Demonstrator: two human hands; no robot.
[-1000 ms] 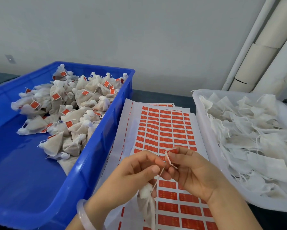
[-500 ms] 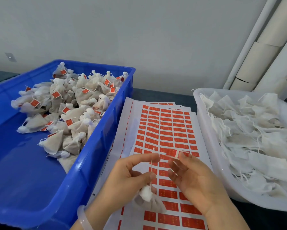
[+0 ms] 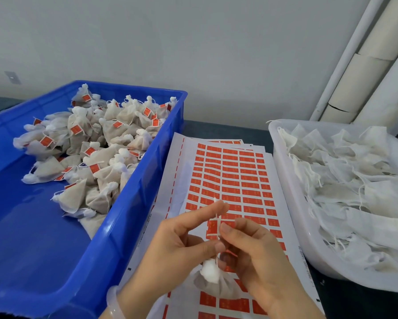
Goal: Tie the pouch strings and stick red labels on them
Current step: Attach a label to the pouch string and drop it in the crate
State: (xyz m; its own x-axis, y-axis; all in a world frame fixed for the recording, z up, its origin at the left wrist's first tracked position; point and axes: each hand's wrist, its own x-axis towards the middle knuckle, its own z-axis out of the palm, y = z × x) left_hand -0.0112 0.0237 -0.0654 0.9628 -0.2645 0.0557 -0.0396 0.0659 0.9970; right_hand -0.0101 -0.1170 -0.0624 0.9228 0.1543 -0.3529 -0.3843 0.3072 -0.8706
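A small filled pouch with a gathered white top hangs between my hands, low over the sheet of red labels. Its thin white string runs upward from the gathered top. My left hand pinches that string between thumb and raised index finger. My right hand pinches the same string lower down, at its fingertips, just above the pouch. The pouch body is partly hidden behind my right fingers.
A blue crate on the left holds several tied pouches with red labels. A white tub on the right is full of flat untied pouches. Pale tubes lean in the back right corner.
The string was held stretched between both hands with a loop; now it stands upright, my right fingertips have closed in on it beside the left thumb, and the pouch hangs lower.
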